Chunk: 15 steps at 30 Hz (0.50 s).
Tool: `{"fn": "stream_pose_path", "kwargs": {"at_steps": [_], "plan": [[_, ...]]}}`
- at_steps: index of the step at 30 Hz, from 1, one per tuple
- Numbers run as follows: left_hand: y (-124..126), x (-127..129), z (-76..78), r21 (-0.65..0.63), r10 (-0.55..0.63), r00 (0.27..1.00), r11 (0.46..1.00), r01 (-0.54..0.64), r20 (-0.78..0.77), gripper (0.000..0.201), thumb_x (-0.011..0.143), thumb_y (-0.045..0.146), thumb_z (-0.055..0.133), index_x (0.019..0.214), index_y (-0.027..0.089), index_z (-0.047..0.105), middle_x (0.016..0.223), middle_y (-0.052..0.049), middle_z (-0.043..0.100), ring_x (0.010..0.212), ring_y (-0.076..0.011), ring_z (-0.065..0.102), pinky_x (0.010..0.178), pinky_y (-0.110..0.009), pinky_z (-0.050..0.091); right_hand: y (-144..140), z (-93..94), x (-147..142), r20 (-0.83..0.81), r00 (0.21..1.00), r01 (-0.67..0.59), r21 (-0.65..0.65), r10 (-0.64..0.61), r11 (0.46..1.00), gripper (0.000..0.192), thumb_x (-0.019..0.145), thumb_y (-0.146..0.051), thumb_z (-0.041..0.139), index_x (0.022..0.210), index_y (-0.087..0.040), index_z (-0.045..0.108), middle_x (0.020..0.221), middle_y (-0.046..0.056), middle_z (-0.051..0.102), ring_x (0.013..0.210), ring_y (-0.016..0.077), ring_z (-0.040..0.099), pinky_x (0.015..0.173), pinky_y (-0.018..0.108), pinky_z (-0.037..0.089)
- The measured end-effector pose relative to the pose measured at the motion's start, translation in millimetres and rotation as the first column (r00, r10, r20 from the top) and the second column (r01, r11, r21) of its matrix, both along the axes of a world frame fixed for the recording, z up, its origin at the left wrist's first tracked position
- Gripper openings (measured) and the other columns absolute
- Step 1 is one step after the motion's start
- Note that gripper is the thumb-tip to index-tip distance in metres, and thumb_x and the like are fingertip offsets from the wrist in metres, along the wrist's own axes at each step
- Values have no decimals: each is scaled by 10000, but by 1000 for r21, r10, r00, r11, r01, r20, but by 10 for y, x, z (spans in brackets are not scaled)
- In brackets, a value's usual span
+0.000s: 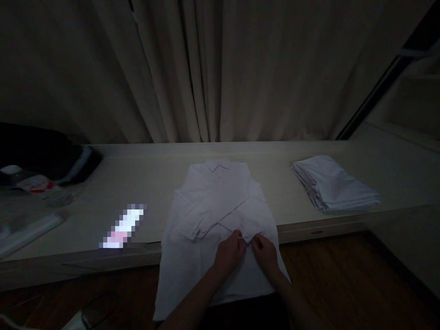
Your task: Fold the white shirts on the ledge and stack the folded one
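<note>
- Shirt of thin white cloth with a pointed collar (pixel 218 197) lies front up on a long pale ledge (pixel 137 176), its lower part reaching past the front edge toward the person.
- Both sleeves cross its front.
- Left hand (pixel 229 252): thumb and fingertips pinch one white sleeve cuff (pixel 248 236).
- Right hand (pixel 265 253): fingers curled, pinching that cuff's other side.
- Folded white cloth stack (pixel 338 183) sits right, well apart.
</note>
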State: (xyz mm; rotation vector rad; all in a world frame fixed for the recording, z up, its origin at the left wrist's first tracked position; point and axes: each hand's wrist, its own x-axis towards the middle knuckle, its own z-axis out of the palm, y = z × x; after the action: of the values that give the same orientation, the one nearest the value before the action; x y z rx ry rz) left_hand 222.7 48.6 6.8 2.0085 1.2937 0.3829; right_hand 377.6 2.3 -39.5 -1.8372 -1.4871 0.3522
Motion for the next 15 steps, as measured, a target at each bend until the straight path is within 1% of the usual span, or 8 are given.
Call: {"fn": "stream_pose_path", "kwargs": {"at_steps": [1,2,4,6,8,11,15], "plan": [[-8,-10,26,55,-74,995,995,78,-66,322,840,373,481,1128,230,478,995,-52,669,902,-203,639,762,-303,438,5,10,-2,-13,1000,-2,2,2,1000,239,853,-319,441,771,-187,622,681,14,643,605,145,565,582,234,398],[-8,-7,45,78,-123,986,988,132,-108,299,830,354,497,1105,239,499,1034,-56,662,933,-220,634,781,-318,435,9,22,-6,-25,1000,-8,5,8,1000,238,850,-314,442,769,-185,624,682,15,645,610,146,566,583,233,402],[13,26,68,81,-159,977,982,172,-142,234,836,329,482,1042,234,536,1035,-70,658,934,-244,632,794,-348,431,14,44,-19,-41,999,-31,14,32,999,240,852,-306,440,751,-184,620,666,11,639,611,145,566,581,230,412],[51,65,83,91,-171,969,978,189,-177,204,865,307,415,980,214,556,962,-82,664,887,-250,637,785,-366,431,17,59,-31,-45,997,-56,27,58,998,245,860,-302,437,745,-186,619,674,14,643,623,147,575,592,230,428],[92,83,99,104,-165,969,977,186,-185,208,871,289,386,942,204,562,922,-82,662,866,-241,631,783,-362,428,16,56,-34,-38,996,-73,44,75,996,248,872,-298,431,795,-184,637,740,33,671,670,157,599,631,241,451],[160,71,112,118,-131,980,982,149,-148,184,852,272,409,915,205,569,925,-61,655,865,-200,613,783,-318,420,1,20,-20,-7,994,-106,73,106,992,260,886,-294,428,898,-183,663,840,61,692,755,172,622,711,268,470],[268,58,79,90,-64,996,994,69,-62,152,805,238,448,851,194,587,874,-34,655,831,-155,591,748,-262,415,-44,-22,9,62,985,-169,98,164,981,269,887,-289,448,981,-197,682,838,77,678,792,183,607,755,290,452]]}}
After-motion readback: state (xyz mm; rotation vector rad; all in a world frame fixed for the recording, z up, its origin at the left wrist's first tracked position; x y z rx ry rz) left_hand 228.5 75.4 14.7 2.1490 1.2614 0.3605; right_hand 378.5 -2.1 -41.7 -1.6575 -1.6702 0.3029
